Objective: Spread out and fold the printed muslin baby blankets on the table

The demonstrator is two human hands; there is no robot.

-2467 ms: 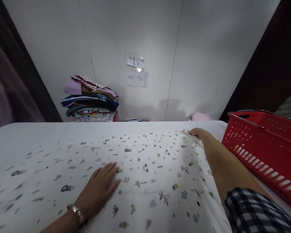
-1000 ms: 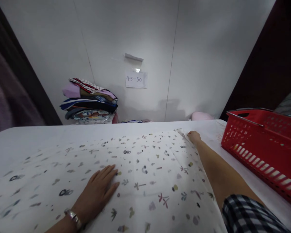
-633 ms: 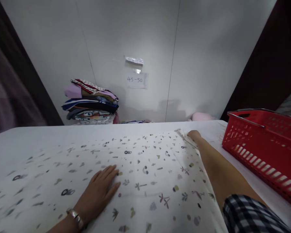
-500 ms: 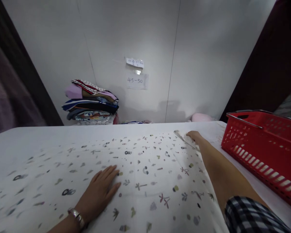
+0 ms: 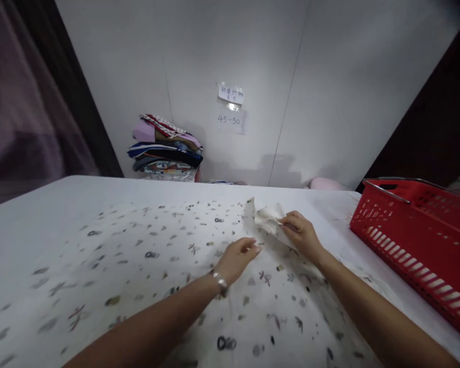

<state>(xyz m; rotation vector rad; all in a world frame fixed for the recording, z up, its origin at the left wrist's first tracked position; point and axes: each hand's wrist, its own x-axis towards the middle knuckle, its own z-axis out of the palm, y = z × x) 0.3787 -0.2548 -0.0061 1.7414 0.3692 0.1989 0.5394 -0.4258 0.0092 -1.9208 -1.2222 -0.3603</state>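
A white printed cloth (image 5: 145, 255) with small dark motifs lies spread over the white table (image 5: 30, 214). Its far right corner (image 5: 262, 217) is lifted off the table and folded back toward me. My right hand (image 5: 301, 235) pinches that raised corner. My left hand (image 5: 235, 258), with a metal bracelet on the wrist, reaches toward the same corner; its fingers are curled close together just above the cloth, and I cannot make out whether they grip the fabric.
A red plastic basket (image 5: 414, 240) with a metal handle stands on the table's right side. A stack of folded clothes (image 5: 164, 151) sits against the white wall beyond the far edge. Two paper labels (image 5: 232, 110) hang on the wall. A pink object (image 5: 324, 183) lies behind the table.
My right hand has lifted the cloth's far right corner and pulled it toward me. My left hand left its flat rest on the cloth and moved right toward that corner. The view shifted left.
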